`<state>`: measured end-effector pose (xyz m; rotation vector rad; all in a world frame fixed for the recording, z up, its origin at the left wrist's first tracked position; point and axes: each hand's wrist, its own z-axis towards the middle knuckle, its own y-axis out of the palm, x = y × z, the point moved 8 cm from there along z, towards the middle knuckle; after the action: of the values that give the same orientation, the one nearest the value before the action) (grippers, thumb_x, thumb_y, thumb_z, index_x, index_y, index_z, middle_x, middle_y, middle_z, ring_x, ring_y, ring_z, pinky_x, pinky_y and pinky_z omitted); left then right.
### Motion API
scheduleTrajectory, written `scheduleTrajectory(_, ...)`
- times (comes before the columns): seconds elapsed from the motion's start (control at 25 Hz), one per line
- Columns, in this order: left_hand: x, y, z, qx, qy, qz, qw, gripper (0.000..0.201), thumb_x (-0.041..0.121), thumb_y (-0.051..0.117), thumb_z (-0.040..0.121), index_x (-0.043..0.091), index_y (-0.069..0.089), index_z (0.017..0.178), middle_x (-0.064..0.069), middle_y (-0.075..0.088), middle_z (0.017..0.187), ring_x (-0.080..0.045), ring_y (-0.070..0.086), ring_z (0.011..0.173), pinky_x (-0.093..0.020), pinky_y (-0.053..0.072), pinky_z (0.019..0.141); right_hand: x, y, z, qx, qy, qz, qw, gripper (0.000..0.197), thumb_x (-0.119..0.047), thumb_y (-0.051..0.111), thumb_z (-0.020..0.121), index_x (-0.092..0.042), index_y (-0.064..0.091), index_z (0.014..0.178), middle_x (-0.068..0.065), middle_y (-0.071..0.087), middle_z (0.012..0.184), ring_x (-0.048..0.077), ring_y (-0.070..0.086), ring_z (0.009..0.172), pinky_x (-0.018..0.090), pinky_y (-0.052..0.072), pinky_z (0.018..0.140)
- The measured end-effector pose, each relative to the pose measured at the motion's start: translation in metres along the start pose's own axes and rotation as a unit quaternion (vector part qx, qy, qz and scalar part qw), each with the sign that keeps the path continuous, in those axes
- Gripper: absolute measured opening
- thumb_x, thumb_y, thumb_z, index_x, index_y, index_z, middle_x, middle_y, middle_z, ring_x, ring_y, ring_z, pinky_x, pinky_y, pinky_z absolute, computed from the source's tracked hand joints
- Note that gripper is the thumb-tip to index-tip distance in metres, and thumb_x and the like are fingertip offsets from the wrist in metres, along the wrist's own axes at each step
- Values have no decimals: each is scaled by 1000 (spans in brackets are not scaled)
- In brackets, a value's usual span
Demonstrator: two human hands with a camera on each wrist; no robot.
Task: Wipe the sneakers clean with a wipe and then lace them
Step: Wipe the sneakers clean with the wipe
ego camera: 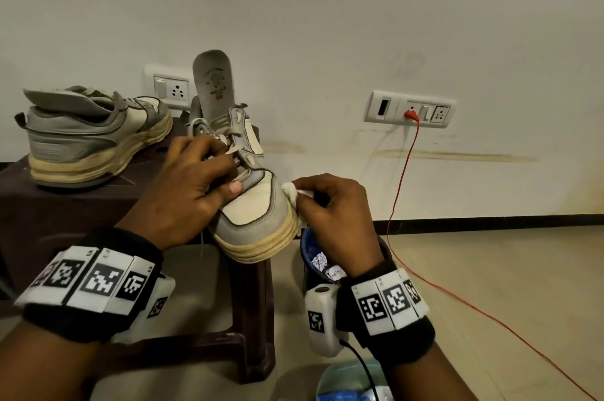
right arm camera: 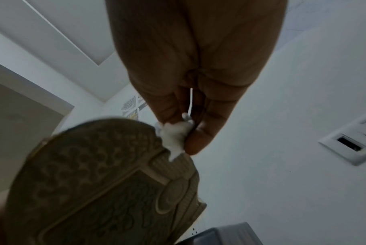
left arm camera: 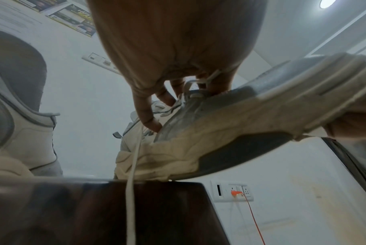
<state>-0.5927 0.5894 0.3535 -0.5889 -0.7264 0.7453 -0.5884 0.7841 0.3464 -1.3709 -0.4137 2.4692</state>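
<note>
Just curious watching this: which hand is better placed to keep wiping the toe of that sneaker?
The right hand. It already pinches the wipe against the toe of the held sneaker, while the left hand is busy gripping that sneaker at its laces to steady it.

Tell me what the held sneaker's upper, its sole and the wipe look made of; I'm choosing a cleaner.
Held sneaker: cream panels look like smooth leather or synthetic, faintly sheened; grey toe trim looks matte, suede-like. Sole: yellowed rubber or foam, going by its moulded tread. Wipe: thin white tissue or nonwoven, crumpled softly in the right hand.
</note>
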Motion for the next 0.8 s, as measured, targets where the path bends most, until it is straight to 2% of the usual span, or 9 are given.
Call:
scheduleTrajectory(0.08, -4, -2, 0, 12, -15, 1, 1000, 42, 54, 42, 78, 17, 59, 85, 12, 41, 104, -11, 27, 109, -29, 24, 87, -7, -2, -3, -8, -14, -4, 1000, 13, -9, 69, 84, -14, 76, 95, -3, 73, 88, 7, 68, 83, 34, 56, 77)
scheduleTrajectory(0.28, -14, -5, 3, 32, -59, -8, 998, 38, 57, 39, 77, 24, 55, 84, 11, 42, 103, -12, 26, 108, -30, 25, 87, -45, -6, -20, -47, -106, -59, 992, 17, -7, 69, 83, -14, 75, 98, -6, 70, 88, 8, 65, 80, 23, 53, 69)
scheduleTrajectory(0.36, -12, -2, 5, 35, -69, 1, 997, 38, 59, 38, 77, 26, 54, 83, 9, 43, 103, -12, 25, 107, -32, 28, 87, -48, -8, -19, -19, -128, -85, 988, 16, -8, 69, 84, -14, 75, 98, -5, 69, 88, 7, 64, 79, 22, 53, 68)
scheduleTrajectory(0.48, -7, 4, 9, -1, -65, 117, 991, 51, 66, 31, 79, 24, 59, 90, 2, 48, 107, -23, 33, 109, -40, 39, 84, -32, -18, -7, 51, -103, -75, 991, 16, -6, 70, 83, -15, 75, 95, -5, 70, 88, 5, 64, 81, 19, 52, 71)
scheduleTrajectory(0.6, -1, 12, 13, -61, -37, 220, 973, 66, 71, 23, 79, 28, 66, 103, -1, 52, 107, -28, 39, 105, -41, 40, 82, -9, -23, 6, 81, -54, -52, 994, 14, -6, 72, 82, -15, 76, 92, -5, 71, 86, 4, 65, 81, 18, 51, 72)
scheduleTrajectory(0.72, 6, 15, 16, -41, -10, 208, 977, 64, 69, 28, 78, 23, 71, 89, 5, 44, 84, -26, 40, 94, -37, 39, 74, -1, -28, 8, 86, -53, -78, 992, 15, -5, 70, 83, -15, 76, 93, -4, 71, 88, 4, 64, 82, 20, 52, 73)
scheduleTrajectory(0.8, 6, 13, 17, -2, -18, 177, 984, 58, 66, 33, 80, 20, 69, 79, 9, 38, 80, -25, 38, 90, -34, 36, 71, -9, -23, 0, 68, -86, -135, 985, 18, -5, 68, 83, -15, 75, 97, -4, 70, 93, 3, 62, 84, 18, 51, 74)
